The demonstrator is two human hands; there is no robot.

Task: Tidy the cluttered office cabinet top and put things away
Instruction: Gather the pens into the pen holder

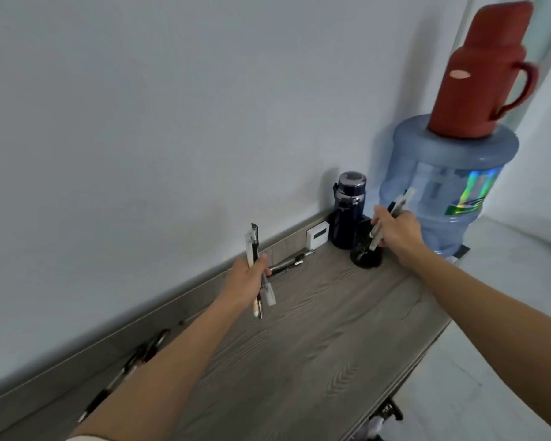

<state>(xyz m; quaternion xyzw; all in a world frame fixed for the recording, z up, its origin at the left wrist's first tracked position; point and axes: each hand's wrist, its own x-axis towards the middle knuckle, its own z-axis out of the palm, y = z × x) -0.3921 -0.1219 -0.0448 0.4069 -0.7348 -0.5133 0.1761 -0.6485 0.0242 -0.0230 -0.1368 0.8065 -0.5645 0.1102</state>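
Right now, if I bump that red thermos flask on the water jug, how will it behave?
The red thermos flask is tall on a narrow base, so it probably tips easily. It stands high on the blue water jug, so a fall might break it. Its side handle likely grips well.

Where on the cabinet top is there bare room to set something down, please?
The cabinet top is bare between the left forearm and the right forearm, out to the front edge. The far corner is crowded: dark bottle, black pen holder, white box. Loose pens lie along the back rail.
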